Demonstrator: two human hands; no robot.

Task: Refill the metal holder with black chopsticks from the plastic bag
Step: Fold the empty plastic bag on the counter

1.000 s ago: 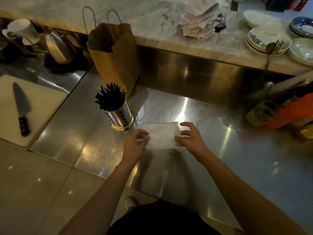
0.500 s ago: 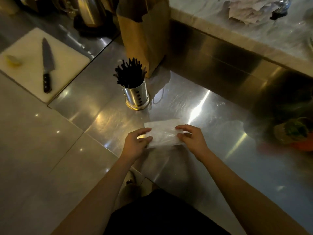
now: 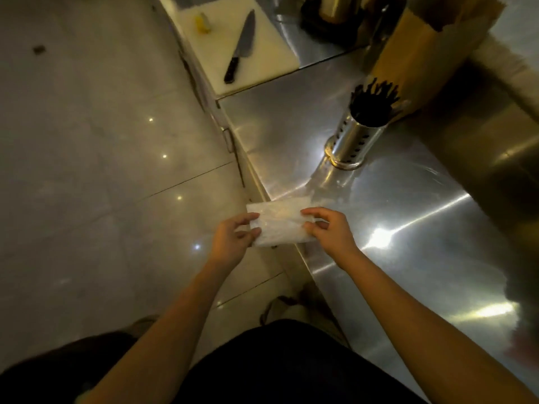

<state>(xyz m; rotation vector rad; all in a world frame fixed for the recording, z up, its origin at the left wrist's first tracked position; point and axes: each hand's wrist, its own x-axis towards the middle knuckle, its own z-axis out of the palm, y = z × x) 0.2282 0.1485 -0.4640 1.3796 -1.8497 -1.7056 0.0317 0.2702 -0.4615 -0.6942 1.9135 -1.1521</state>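
Observation:
The folded, flat plastic bag [image 3: 280,223] is held between both hands just past the near-left edge of the steel counter [image 3: 393,228]. My left hand [image 3: 233,239] pinches its left end and my right hand [image 3: 328,230] pinches its right end. The perforated metal holder [image 3: 354,139] stands on the counter further back and to the right, packed with black chopsticks [image 3: 374,100] whose tips stick out of its top. No chopsticks show inside the bag.
A brown paper bag [image 3: 425,48] stands right behind the holder. A white cutting board [image 3: 262,62] with a black-handled knife [image 3: 240,51] and a small yellow piece [image 3: 202,23] lies at the back left. Tiled floor [image 3: 87,170] fills the left.
The view has swung left and down, so the floor now fills the left side. Both hands have lifted the folded bag off the counter and brought it to the counter's edge.

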